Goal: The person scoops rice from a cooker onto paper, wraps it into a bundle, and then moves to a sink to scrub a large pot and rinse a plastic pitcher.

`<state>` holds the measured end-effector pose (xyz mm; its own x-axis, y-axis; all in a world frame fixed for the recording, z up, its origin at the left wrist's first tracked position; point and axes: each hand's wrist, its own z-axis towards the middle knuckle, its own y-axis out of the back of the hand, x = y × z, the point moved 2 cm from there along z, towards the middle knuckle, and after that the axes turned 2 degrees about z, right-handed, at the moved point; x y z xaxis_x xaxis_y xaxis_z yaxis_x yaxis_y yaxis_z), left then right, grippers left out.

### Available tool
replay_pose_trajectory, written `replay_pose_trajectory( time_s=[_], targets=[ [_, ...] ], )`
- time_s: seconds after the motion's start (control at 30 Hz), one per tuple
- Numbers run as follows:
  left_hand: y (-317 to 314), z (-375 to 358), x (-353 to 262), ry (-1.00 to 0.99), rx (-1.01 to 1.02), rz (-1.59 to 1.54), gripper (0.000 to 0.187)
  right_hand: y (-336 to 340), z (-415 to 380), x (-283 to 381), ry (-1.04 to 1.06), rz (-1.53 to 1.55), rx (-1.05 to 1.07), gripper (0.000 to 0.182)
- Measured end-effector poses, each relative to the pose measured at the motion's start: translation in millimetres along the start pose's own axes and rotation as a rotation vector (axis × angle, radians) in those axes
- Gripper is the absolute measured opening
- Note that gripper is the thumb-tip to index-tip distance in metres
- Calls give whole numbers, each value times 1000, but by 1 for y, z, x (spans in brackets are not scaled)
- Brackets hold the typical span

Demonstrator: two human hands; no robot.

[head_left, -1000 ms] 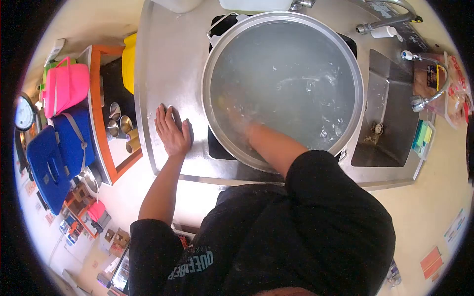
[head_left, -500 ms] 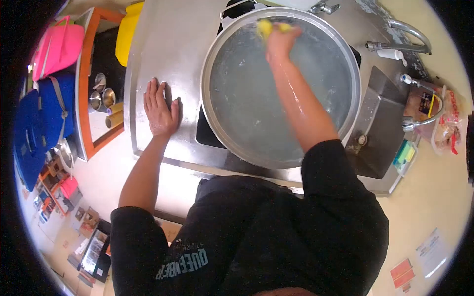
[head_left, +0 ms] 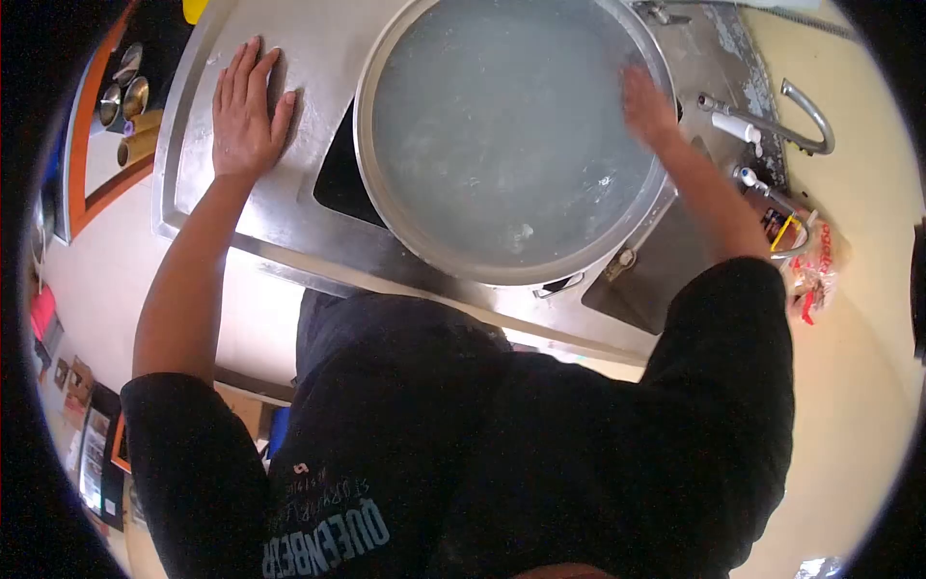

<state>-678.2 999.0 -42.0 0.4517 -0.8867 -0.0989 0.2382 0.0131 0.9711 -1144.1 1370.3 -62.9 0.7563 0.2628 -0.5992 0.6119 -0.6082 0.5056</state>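
A large round metal pan (head_left: 386,214) filled with cloudy greyish water stands on the steel counter (head_left: 318,48). My right hand (head_left: 648,108) is at the pan's right side, at the inner wall, blurred by motion. Its fingertips are partly in the water, and whatever it may hold is hidden. My left hand (head_left: 249,121) lies flat on the counter to the left of the pan, fingers apart and holding nothing.
To the right of the pan is a sink basin (head_left: 637,289), with a curved faucet (head_left: 805,135) beyond it. A plastic bag (head_left: 820,261) hangs at the far right. Metal bowls (head_left: 135,96) sit on a shelf at the left.
My right hand has moved from the pan's far edge to its right side, and the yellow item at its fingers no longer shows. The view has shifted; my left hand stays flat.
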Motion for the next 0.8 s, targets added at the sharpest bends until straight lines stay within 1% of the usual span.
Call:
replay_pose_trajectory(
  time_s=[0.03, 0.1, 0.13, 0.2, 0.27, 0.3, 0.37, 0.43, 0.47, 0.53, 0.6, 0.7, 0.8],
  targets=[
    [1, 1, 1, 7, -1, -3, 56, -1, -12, 12, 64, 27, 121, 50],
    [3, 1, -1, 14, 6, -10, 56, -7, -30, 40, 117, 140, 321, 47],
    [3, -1, -1, 19, 5, -16, 57, -11, -38, 56, 104, 227, 398, 48],
    [1, 0, 1, 20, -2, -24, 58, -16, -49, 82, -35, 468, 559, 47],
    [2, 1, 2, 38, 8, -31, 58, -9, -77, 110, 123, 356, 568, 46],
    [2, 1, 1, 44, 14, -38, 58, -15, -91, 131, 30, 458, 572, 47],
    [3, 2, 1, 57, 41, -32, 58, -83, -102, 209, 20, 593, 599, 51],
    [5, 1, -1, 61, 44, -51, 58, -64, -104, 233, 124, 751, 704, 55],
    [6, 2, -1, 59, 45, -43, 59, 16, -103, 227, 142, 878, 775, 57],
    [8, 4, -2, 61, 52, -49, 60, 73, -90, 251, 276, 1066, 721, 60],
    [10, 4, -3, 62, 65, -53, 61, 127, -69, 268, 332, 1294, 625, 60],
    [12, 5, -5, 69, 78, -77, 61, 185, -28, 281, 303, 1595, 490, 60],
    [14, 9, -5, 72, 100, -79, 62, 209, 22, 280, 201, 1799, 363, 61]
  ],
)
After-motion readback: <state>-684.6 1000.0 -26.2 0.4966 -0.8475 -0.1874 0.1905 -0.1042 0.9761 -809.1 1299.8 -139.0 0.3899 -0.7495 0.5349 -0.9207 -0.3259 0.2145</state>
